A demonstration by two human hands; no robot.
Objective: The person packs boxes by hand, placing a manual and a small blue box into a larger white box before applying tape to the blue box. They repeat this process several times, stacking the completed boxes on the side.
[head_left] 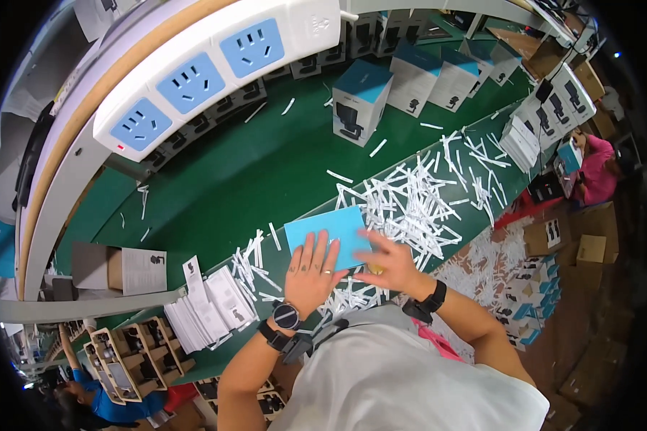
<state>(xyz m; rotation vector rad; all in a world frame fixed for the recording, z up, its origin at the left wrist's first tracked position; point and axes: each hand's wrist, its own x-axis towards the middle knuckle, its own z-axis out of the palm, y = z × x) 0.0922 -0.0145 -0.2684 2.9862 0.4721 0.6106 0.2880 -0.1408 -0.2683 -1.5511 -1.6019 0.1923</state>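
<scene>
A light blue box top [338,228] lies in front of me on the green table, among loose white paper strips. My left hand [310,269] rests flat on its near left part, fingers stretched out, with a ring on one finger. At the right edge of the box is my right hand [392,264], blurred by motion, its fingers apart. A small yellowish patch shows under that hand; I cannot make out what it is. A heap of white paper strips [417,205] lies just beyond the right hand.
Blue-topped white boxes [359,104] stand at the far side. A white power strip [219,68] spans the upper left. Stacks of printed leaflets [212,309] lie at left, near an open carton [122,269] and wooden racks [133,359]. Co-workers sit right [598,169] and lower left [115,399].
</scene>
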